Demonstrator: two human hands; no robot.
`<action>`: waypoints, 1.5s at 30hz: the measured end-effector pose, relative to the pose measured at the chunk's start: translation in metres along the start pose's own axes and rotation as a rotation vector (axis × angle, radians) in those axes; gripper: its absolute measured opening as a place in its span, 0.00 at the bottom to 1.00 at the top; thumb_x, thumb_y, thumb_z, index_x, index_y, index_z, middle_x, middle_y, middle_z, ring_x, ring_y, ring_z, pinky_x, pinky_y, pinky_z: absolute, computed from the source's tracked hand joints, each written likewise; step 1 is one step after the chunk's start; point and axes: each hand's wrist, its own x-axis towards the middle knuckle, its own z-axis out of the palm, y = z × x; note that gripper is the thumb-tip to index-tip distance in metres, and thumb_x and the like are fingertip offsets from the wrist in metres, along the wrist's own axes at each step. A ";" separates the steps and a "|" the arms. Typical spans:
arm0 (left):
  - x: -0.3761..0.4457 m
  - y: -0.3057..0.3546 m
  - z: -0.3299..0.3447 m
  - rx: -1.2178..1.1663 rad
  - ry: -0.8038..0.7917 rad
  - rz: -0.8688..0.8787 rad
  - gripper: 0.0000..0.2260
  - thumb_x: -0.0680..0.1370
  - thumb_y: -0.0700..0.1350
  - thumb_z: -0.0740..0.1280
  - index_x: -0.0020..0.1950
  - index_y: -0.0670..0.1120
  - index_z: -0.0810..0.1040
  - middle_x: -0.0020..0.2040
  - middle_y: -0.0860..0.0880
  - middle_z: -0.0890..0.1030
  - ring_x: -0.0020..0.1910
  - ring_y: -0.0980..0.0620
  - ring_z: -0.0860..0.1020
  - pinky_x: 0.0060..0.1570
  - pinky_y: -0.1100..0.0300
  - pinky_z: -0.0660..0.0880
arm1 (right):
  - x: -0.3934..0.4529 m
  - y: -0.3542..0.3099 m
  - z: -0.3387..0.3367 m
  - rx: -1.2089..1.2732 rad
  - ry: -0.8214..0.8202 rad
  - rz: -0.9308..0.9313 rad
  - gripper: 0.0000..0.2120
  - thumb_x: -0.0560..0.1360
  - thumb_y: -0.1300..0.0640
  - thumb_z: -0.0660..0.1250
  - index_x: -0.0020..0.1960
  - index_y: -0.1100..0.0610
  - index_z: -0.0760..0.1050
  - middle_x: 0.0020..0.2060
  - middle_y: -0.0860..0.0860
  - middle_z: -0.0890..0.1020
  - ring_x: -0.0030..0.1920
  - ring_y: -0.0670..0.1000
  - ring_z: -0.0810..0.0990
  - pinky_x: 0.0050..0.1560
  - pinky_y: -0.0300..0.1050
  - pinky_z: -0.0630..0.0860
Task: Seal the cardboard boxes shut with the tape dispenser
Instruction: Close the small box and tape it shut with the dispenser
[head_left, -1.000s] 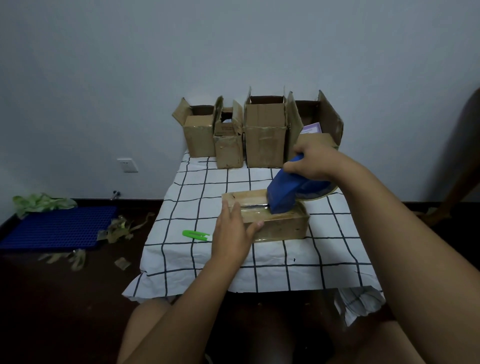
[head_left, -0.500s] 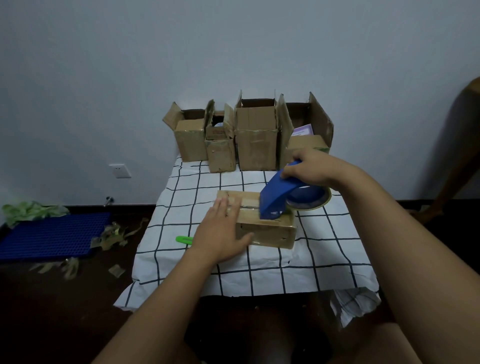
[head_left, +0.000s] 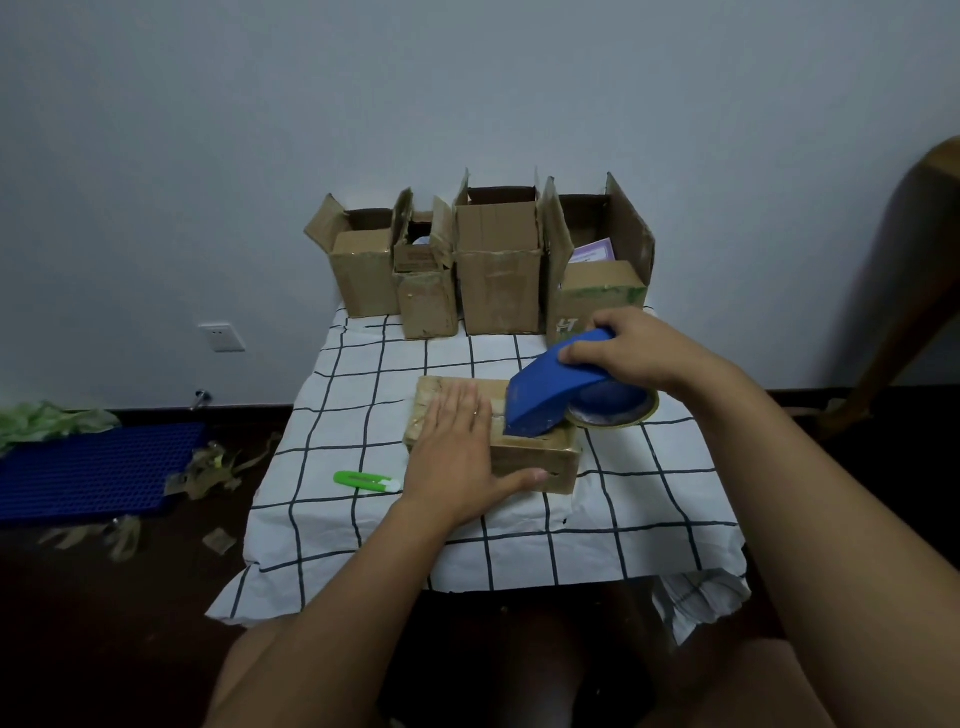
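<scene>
A small flat cardboard box (head_left: 550, 460) lies in the middle of the checked tablecloth (head_left: 519, 540). My left hand (head_left: 457, 457) lies flat on its top, fingers spread, thumb down the front face. My right hand (head_left: 634, 353) grips the blue tape dispenser (head_left: 545, 395), whose front edge rests on the box top near its right end. The tape roll (head_left: 615, 410) hangs behind it. Several open cardboard boxes (head_left: 498, 275) stand in a row at the table's back edge.
A green utility knife (head_left: 363, 480) lies on the cloth left of the box. On the floor to the left are a blue plastic mat (head_left: 98, 473) and scraps of used tape (head_left: 208, 467). A wall socket (head_left: 221, 338) sits low on the wall.
My right hand has drawn the dispenser rightward along the box top toward its right end. My left hand has shifted from the box's left end to lie flat on top.
</scene>
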 end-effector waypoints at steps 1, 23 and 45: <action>0.001 0.003 0.001 0.004 0.011 0.006 0.58 0.63 0.83 0.42 0.80 0.43 0.48 0.80 0.43 0.45 0.79 0.47 0.40 0.73 0.54 0.33 | -0.001 0.001 0.000 0.003 0.009 0.000 0.13 0.76 0.43 0.70 0.42 0.51 0.73 0.38 0.49 0.78 0.37 0.47 0.77 0.35 0.39 0.68; 0.007 0.010 0.009 -0.031 0.039 -0.089 0.55 0.63 0.83 0.37 0.80 0.49 0.51 0.81 0.46 0.51 0.79 0.50 0.48 0.75 0.54 0.44 | -0.007 0.044 -0.014 0.223 0.013 0.029 0.10 0.76 0.46 0.70 0.43 0.51 0.80 0.40 0.51 0.81 0.40 0.50 0.78 0.41 0.43 0.72; 0.004 0.011 0.006 -0.052 0.009 -0.071 0.40 0.67 0.81 0.43 0.76 0.68 0.49 0.80 0.45 0.52 0.79 0.47 0.51 0.75 0.50 0.48 | -0.041 0.106 -0.053 0.210 0.110 0.047 0.09 0.75 0.45 0.71 0.41 0.49 0.82 0.35 0.45 0.82 0.37 0.47 0.80 0.38 0.38 0.73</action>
